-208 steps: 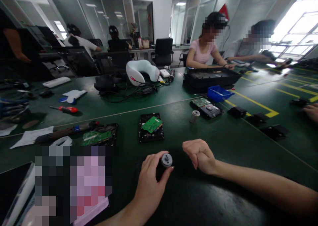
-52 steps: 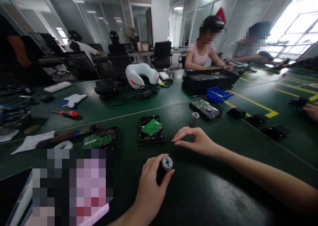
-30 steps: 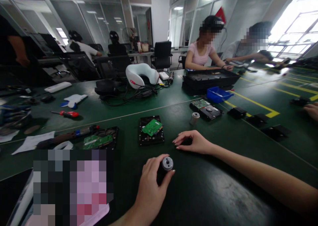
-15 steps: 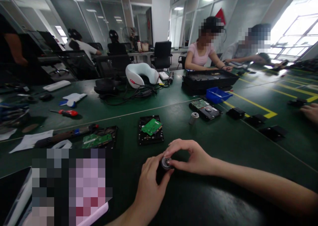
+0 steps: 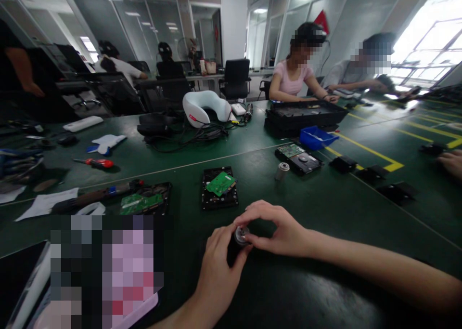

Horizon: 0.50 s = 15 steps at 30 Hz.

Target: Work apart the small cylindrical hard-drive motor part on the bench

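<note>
A small metal cylinder stands upright near the front middle of the green table. My left hand wraps round its side, fingers behind and thumb in front. From the right, my right hand has its fingertips and thumb at the cylinder's top rim; whether it pinches a small part there cannot be made out. Just behind the hands lies a black hard drive with a green circuit board on it. A second metal cylinder stands behind my right hand.
Another drive and a blue tray are at the right back, beside black blocks. At left lie a red screwdriver, a power tool and a drive with a board. People sit across the table; a hand shows at far right.
My right hand's fingers have shifted very slightly at the cylinder's top, and a bit more of the top shows. My left hand keeps its hold.
</note>
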### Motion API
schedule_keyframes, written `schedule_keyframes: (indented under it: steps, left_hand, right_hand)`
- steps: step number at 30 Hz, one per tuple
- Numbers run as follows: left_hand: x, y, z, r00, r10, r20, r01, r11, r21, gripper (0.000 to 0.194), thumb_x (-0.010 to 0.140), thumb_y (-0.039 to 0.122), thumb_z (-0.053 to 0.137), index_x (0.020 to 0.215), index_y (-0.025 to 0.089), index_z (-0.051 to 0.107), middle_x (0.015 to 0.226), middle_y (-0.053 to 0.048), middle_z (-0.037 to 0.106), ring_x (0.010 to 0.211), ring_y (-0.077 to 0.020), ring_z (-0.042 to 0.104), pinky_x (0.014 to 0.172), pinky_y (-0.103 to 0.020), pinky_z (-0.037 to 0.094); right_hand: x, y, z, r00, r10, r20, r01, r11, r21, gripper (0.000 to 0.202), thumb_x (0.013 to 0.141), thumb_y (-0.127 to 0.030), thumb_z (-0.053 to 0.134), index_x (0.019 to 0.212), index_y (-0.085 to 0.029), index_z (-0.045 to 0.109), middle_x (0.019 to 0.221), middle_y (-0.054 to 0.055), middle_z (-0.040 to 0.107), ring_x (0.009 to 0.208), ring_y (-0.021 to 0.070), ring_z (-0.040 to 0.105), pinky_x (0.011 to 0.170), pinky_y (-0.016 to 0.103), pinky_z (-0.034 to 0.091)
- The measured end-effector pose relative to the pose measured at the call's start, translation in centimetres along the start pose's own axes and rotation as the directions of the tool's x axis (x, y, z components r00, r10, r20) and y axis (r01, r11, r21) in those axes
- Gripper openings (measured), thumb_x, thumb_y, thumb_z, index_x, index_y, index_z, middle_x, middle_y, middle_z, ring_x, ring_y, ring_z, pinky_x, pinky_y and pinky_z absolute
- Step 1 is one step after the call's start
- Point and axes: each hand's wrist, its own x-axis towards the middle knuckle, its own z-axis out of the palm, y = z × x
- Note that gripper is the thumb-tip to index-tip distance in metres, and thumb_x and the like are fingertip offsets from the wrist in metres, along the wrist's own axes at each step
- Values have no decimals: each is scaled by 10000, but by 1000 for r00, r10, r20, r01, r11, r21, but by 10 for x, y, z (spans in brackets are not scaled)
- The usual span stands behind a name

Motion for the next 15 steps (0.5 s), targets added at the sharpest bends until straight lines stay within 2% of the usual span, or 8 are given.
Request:
schedule_keyframes:
  steps: [9, 15]
  left_hand:
    - [0, 2, -1, 1000, -11, -1, 11, 1000, 11, 318, 824, 193, 601, 1137, 230, 559, 1061, -61, 625, 1001, -244, 591, 870, -447, 498]
    - [-1, 3, -2, 1000, -15, 10, 15, 1000, 24, 342, 834, 219, 611, 1169, 243, 543, 1074, -51, 625, 1011, -236, 587, 871, -413, 495]
  right_hand:
    - [-1, 3, 5, 999, 37, -4, -37, 996, 79, 318, 783, -206, 705, 1095, -210, 641, 986, 40, 710, 890, 155, 657, 859, 325, 513]
    - [-1, 4, 11, 985, 140, -102, -109, 958, 264, 305, 762, -182, 726, 1057, -197, 653, 945, 42, 706, 840, 141, 683, 792, 283, 572]
